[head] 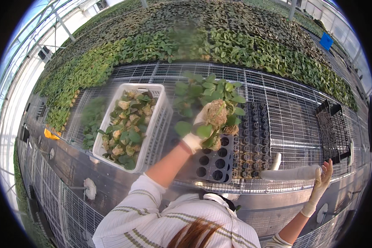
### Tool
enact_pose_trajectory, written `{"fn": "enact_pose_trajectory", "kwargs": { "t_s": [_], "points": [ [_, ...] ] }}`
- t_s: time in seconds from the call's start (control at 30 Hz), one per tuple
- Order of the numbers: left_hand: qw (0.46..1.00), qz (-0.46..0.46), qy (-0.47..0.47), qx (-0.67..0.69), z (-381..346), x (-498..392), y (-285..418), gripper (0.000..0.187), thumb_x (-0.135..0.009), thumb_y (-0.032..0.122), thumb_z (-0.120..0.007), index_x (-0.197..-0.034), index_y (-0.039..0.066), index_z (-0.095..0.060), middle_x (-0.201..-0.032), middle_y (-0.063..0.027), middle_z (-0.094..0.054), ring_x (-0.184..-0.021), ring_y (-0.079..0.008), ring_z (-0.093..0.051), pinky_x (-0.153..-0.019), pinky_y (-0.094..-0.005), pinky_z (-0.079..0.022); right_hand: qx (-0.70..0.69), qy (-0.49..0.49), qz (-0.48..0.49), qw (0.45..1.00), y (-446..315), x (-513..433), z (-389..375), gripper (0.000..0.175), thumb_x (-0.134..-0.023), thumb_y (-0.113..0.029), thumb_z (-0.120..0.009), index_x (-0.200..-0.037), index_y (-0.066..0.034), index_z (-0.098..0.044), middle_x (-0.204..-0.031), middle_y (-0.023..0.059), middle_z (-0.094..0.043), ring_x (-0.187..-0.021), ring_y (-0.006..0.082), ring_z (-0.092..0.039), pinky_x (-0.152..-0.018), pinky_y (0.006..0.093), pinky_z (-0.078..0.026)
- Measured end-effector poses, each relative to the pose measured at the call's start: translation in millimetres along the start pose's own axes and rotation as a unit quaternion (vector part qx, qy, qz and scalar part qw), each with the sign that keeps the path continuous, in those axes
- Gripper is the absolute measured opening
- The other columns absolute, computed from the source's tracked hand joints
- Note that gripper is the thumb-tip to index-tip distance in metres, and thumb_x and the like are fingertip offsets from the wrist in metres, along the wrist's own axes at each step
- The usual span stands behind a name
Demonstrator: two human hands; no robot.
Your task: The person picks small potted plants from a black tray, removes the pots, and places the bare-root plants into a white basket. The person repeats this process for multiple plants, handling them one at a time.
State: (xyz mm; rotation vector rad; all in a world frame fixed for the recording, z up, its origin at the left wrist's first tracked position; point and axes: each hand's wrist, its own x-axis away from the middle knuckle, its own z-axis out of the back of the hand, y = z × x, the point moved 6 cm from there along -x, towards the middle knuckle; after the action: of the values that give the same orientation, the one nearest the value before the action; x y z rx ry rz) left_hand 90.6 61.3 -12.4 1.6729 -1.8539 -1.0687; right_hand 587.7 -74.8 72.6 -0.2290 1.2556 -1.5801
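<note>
My left hand (199, 131), in a pale glove, grips a bunch of leafy seedlings (217, 113) with brown fibrous root plugs. It is above a black plug tray (218, 162) with round holes, partly hidden by the plants and my arm. At the right my gloved right hand (321, 183) touches the end of a long translucent sleeve (291, 173), which looks like stacked plastic cups. Its fingers are extended upward, and whether they grip the sleeve is unclear. Left of my left hand, a white plastic crate (161, 124) holds many seedlings with pale root plugs (124, 133).
A wire-mesh bench (288, 124) spans the view. Beside the plug tray is another black cell tray (254, 136). An empty black tray (331, 130) stands tilted at the right. Loose plants (94, 124) lie left of the crate. Dense rows of potted plants (186, 43) fill the back.
</note>
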Motion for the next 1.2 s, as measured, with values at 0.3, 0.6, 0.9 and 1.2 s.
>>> {"fn": "enact_pose_trajectory", "kwargs": {
  "t_s": [0.3, 0.6, 0.9, 1.2],
  "points": [
    [0.693, -0.18, 0.301, -0.63, 158, 72, 222, 0.033, -0.09, 0.003, -0.063, -0.121, 0.013, -0.059, -0.121, -0.0123, -0.065, -0.115, -0.028, -0.061, -0.099, -0.0344, -0.045, -0.019, 0.144, 0.012, 0.989, 73, 3, -35, 0.031, -0.095, -0.013, -0.067, -0.125, -0.0058, -0.062, -0.106, 0.0023, -0.061, -0.1, 0.0129, -0.056, -0.09, 0.0268, -0.047],
    [0.587, -0.084, 0.604, -0.533, 386, -7, 208, 0.035, -0.089, 0.004, -0.061, -0.122, 0.014, -0.057, -0.106, -0.0188, -0.069, -0.096, -0.0363, -0.065, -0.086, -0.0413, -0.049, 0.093, 0.219, 0.023, 0.971, 81, 25, -42, 0.026, -0.092, -0.013, -0.071, -0.115, -0.0036, -0.063, -0.104, 0.0044, -0.062, -0.098, 0.0157, -0.058, -0.091, 0.0317, -0.047],
    [0.485, 0.101, 0.406, -0.768, 369, -50, 163, 0.058, -0.083, 0.028, -0.073, -0.137, 0.015, -0.055, -0.141, -0.0232, -0.046, -0.121, -0.0375, -0.054, -0.099, -0.0428, -0.048, 0.025, 0.198, -0.055, 0.978, 97, 8, -104, 0.027, -0.089, -0.02, -0.074, -0.108, -0.0071, -0.061, -0.101, 0.0026, -0.059, -0.095, 0.015, -0.055, -0.088, 0.031, -0.047],
    [0.441, 0.14, -0.119, -0.879, 183, -40, 40, 0.149, -0.052, 0.069, -0.085, -0.158, 0.011, 0.003, -0.163, -0.0234, 0.001, -0.151, -0.0407, 0.004, -0.121, -0.0516, -0.005, -0.126, 0.193, -0.093, 0.969, 102, 15, -84, 0.024, -0.088, -0.013, -0.075, -0.109, -0.0067, -0.063, -0.102, 0.0031, -0.061, -0.094, 0.0143, -0.062, -0.088, 0.0279, -0.05]
  ]
}}
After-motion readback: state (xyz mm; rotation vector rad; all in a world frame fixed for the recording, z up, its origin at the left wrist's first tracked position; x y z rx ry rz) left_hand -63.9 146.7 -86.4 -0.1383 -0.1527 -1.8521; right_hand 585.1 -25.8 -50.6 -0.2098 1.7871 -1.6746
